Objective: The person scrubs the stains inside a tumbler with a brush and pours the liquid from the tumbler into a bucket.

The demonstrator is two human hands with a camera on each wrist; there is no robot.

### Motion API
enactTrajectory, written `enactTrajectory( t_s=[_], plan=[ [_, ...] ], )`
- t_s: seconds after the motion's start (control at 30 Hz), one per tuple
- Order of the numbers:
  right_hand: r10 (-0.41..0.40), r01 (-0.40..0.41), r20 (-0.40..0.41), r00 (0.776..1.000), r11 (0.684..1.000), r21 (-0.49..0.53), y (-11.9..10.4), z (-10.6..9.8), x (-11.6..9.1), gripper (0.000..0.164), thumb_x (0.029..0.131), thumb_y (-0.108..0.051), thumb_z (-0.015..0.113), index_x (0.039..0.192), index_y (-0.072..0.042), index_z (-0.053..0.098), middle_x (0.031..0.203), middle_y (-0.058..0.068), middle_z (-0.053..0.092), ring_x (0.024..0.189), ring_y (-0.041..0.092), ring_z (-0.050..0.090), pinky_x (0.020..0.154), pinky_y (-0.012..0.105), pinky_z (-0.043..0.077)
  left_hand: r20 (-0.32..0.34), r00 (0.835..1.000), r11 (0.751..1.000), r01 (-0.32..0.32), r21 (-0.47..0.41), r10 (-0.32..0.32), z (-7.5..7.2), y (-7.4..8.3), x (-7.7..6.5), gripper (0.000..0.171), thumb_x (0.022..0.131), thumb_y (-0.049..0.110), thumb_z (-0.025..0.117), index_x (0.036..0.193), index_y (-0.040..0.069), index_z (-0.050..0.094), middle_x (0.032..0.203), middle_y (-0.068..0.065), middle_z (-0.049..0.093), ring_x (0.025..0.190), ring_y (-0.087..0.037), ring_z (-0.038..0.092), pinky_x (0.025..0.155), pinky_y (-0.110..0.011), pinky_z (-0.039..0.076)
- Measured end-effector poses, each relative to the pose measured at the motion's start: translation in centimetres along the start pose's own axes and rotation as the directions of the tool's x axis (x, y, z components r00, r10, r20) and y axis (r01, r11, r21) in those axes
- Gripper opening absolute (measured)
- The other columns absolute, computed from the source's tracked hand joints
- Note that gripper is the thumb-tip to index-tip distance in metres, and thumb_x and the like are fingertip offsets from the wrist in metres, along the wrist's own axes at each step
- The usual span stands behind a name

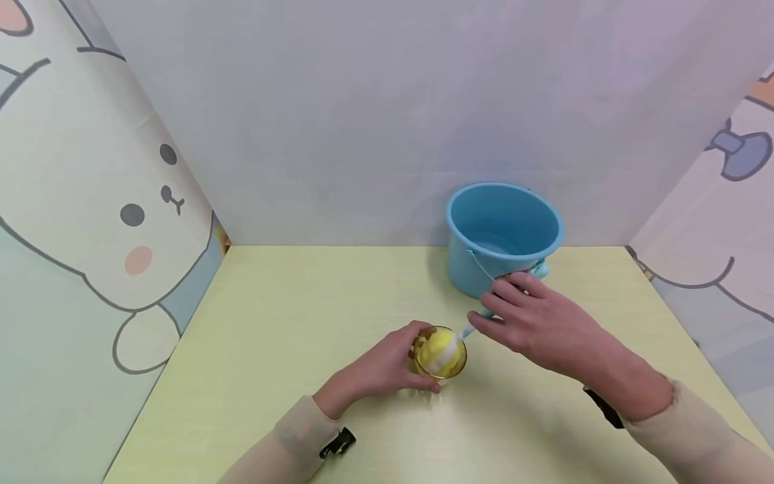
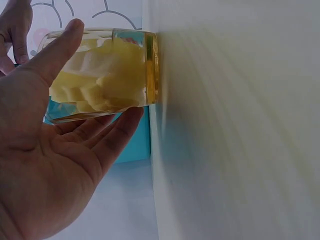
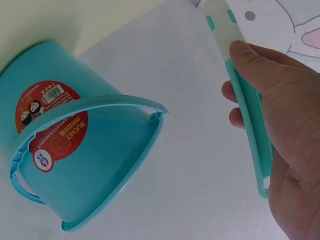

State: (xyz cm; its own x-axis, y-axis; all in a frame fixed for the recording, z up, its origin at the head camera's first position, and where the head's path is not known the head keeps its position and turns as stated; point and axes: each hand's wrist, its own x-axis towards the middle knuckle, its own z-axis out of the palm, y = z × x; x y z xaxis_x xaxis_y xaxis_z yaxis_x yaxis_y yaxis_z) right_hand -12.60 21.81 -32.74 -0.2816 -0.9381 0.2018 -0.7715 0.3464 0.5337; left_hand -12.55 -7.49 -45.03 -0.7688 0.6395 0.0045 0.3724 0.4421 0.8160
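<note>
the glass cup (image 1: 440,354) stands upright on the pale yellow table (image 1: 290,323), near the front centre, with its amber-tinted rim at the top. inside it sits a yellow and white sponge head (image 1: 439,349) that fills most of the cup; in the left wrist view the sponge (image 2: 102,75) presses against the clear wall, and the cup's base (image 2: 152,67) lies flat on the table surface.

the left hand (image 1: 381,370) grips the cup from its left side. its thumb (image 2: 57,50) lies along one side of the glass and the fingers (image 2: 107,132) curl round the other side, so the cup is clamped between them.

a teal handle (image 1: 467,329) rises out of the cup towards the right. the right hand (image 1: 532,323) holds this handle; in the right wrist view the thumb (image 3: 255,65) presses on the ribbed teal and white brush handle (image 3: 247,110) and the fingers wrap round behind it. the handle lies along the palm.

just behind the right hand stands a light blue plastic bucket (image 1: 504,232), upright and open at the top, close to the back wall. its wire bail (image 1: 484,269) hangs down the front. the right wrist view shows a red round label (image 3: 52,120) on the bucket's side. the bucket stands apart from the cup.

beige sleeves cover both forearms. panels printed with cartoon rabbits (image 1: 130,215) close off the left and right sides of the table.
</note>
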Motion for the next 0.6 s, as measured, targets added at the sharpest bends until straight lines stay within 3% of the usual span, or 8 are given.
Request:
enactTrajectory(
  t_s=[0.27,0.6],
  plan=[
    [-0.005,0.004,0.025,1.000,1.000,0.014,0.5,-0.7,0.4,0.063,0.066,-0.013,0.103,0.120,-0.013,0.072,0.110,0.014,0.065,0.103,0.035,0.052,0.088,0.047,0.047,0.006,1.000,1.000,0.014,-0.003,-0.014,-0.1,0.2,-0.1,0.090,0.082,0.036,0.095,0.153,0.014,0.045,0.138,0.006,0.060,0.121,-0.007,0.058,0.106,-0.029,0.049],
    [0.020,-0.024,0.068,0.998,0.998,0.062,0.8,-1.6,0.5,0.060,0.066,-0.008,0.101,0.119,-0.016,0.074,0.111,0.012,0.065,0.105,0.034,0.052,0.093,0.048,0.046,0.012,1.000,1.000,0.013,-0.009,-0.013,-0.1,0.1,-0.1,0.090,0.083,0.037,0.095,0.153,0.015,0.044,0.139,0.007,0.059,0.123,-0.007,0.057,0.108,-0.030,0.048]
  ],
)
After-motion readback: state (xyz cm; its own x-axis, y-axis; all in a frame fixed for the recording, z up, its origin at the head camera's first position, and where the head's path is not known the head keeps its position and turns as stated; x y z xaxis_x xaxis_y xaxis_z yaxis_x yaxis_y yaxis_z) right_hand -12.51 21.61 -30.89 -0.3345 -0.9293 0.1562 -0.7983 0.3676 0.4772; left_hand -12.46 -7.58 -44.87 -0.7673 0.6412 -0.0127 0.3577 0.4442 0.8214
